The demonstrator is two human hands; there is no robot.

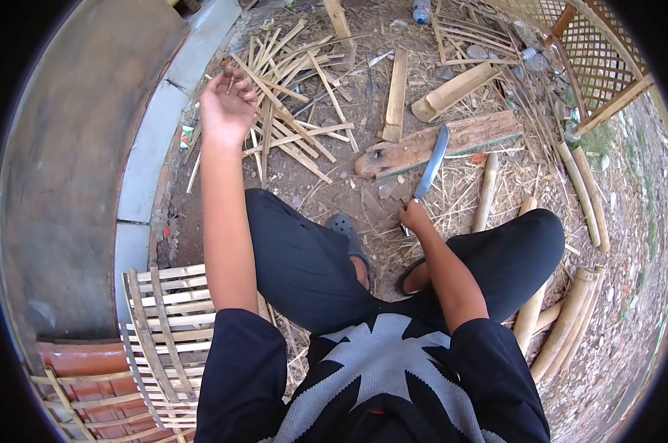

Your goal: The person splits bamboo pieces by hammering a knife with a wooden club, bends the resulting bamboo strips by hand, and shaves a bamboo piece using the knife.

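Note:
My right hand (415, 215) is closed around the handle of a machete (433, 164). Its broad blade points up and away, with the tip over a worn wooden plank (467, 140) lying on the ground. My left hand (230, 103) is stretched forward at the left, palm up, fingers curled around something small and thin that I cannot make out. Beside and beyond that hand lies a loose pile of split bamboo strips (289, 111).
Two bamboo pieces (395, 96) (452, 92) lie beyond the plank. Bamboo poles (563, 325) rest at the right. A slatted bamboo panel (175, 332) is at the lower left, near a tiled ledge (142, 155). A woven lattice (600, 52) stands at the upper right.

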